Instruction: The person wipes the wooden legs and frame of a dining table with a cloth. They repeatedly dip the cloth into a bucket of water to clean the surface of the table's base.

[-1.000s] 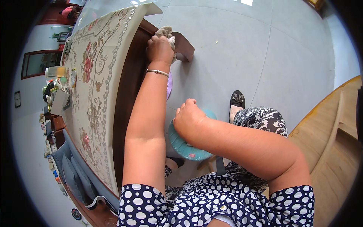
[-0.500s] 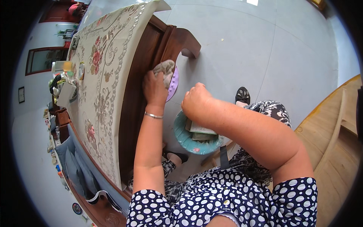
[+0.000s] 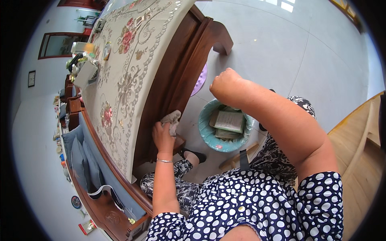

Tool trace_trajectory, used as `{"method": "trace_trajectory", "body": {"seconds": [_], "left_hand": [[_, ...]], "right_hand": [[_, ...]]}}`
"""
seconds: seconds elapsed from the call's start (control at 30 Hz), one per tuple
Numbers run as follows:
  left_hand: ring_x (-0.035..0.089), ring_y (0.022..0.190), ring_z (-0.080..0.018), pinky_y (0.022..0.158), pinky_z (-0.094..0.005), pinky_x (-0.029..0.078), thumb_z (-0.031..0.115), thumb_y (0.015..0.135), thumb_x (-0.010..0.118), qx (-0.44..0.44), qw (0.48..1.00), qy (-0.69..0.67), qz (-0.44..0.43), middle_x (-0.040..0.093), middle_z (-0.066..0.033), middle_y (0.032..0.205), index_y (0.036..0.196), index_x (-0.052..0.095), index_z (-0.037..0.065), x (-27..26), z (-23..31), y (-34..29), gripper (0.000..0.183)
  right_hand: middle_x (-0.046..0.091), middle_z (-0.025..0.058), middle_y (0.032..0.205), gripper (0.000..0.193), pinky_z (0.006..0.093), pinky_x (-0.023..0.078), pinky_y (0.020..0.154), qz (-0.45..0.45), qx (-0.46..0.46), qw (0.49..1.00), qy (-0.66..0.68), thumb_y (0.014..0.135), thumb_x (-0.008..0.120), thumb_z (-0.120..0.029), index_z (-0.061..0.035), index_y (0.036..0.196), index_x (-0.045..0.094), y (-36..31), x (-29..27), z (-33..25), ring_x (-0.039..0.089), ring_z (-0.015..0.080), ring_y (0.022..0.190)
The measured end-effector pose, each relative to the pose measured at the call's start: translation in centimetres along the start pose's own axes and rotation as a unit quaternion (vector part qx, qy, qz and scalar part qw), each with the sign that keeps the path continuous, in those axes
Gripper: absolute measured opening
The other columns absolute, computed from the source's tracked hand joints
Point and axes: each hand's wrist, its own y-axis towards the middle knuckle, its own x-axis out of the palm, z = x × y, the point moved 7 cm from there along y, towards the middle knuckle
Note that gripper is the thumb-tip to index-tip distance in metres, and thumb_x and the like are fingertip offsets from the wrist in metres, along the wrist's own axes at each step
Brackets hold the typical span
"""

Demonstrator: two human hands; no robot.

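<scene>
Beige rag (image 3: pixel 172 121), gripped by the left hand (image 3: pixel 163 137), likely cushions the wooden apron (image 3: pixel 183 74). The right hand (image 3: pixel 227 85) looks clenched, contents hidden.

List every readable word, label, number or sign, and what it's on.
Nothing is readable.
Rectangular printed item in the teal-lined bin: print too small.
Pink mark on the bin's side: too small.
Red-and-white packet: blurred.
Round dial, black-framed rectangle: markings too small.
Cloth in the left hand: no lettering visible.

The head-worn fisheye looks down on the nearby table (image 3: pixel 173 76).
</scene>
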Motion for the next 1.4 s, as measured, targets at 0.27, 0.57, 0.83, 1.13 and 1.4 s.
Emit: {"method": "trace_trajectory", "body": {"seconds": [0.27, 0.57, 0.83, 1.13, 1.4], "left_hand": [[0.05, 0.103, -0.0375, 0.087, -0.0477, 0.043, 0.002, 0.066, 0.066, -0.107, 0.99, 0.041, -0.084, 0.05, -0.0145, 0.106, 0.097, 0.066, 0.01, 2.3, -6.3, -9.0, 0.032], [0.048, 0.109, -0.0402, 0.093, -0.0482, 0.04, -0.005, 0.066, 0.063, -0.054, 0.993, -0.095, 0.054, 0.05, -0.0171, 0.116, 0.118, 0.056, 0.01, 1.3, -0.9, -3.3, 0.055], [0.051, 0.11, -0.0383, 0.094, -0.0485, 0.041, 0.005, 0.076, 0.066, 0.047, 0.974, -0.166, 0.144, 0.051, -0.017, 0.122, 0.122, 0.054, 0.009, 0.4, 8.7, 12.6, 0.049], [0.053, 0.1, -0.0317, 0.084, -0.0448, 0.045, 0.006, 0.07, 0.069, 0.073, 0.977, -0.084, 0.182, 0.055, -0.0057, 0.124, 0.12, 0.057, 0.015, -2.3, 13.9, 21.4, 0.052], [0.054, 0.104, -0.0322, 0.088, -0.0431, 0.047, 0.002, 0.067, 0.07, 0.034, 0.992, -0.09, 0.083, 0.061, -0.0069, 0.115, 0.116, 0.06, 0.011, -2.4, 11.1, 19.4, 0.051]], "right_hand": [[0.07, 0.004, 0.091, 0.022, 0.0342, 0.049, 0.073, 0.006, -0.01, 1.0, -0.026, 0.077, 0.068, -0.015, -0.0098, 0.099, 0.067, 0.5, 0.4, -1.3, 0.068, 0.022, 0.088], [0.069, 0.0046, 0.093, 0.022, 0.0332, 0.048, 0.074, 0.014, -0.025, 0.999, -0.037, 0.078, 0.067, -0.017, -0.0103, 0.099, 0.067, 0.3, 0.6, -1.6, 0.067, 0.0217, 0.088], [0.068, 0.0053, 0.095, 0.024, 0.0325, 0.047, 0.076, 0.025, -0.011, 0.999, -0.02, 0.078, 0.067, -0.018, -0.0099, 0.101, 0.067, -0.1, 0.4, -0.2, 0.067, 0.0211, 0.089], [0.065, 0.0082, 0.121, 0.044, 0.0509, 0.046, 0.086, -0.039, 0.0, 0.999, 0.03, 0.077, 0.075, -0.028, -0.0131, 0.117, 0.068, 0.9, 0.6, -0.1, 0.062, 0.0261, 0.108], [0.067, 0.0067, 0.097, 0.029, 0.0332, 0.047, 0.08, -0.014, 0.013, 1.0, -0.006, 0.077, 0.07, -0.018, -0.0109, 0.105, 0.066, 0.8, 0.7, 0.4, 0.066, 0.0221, 0.094]]}}
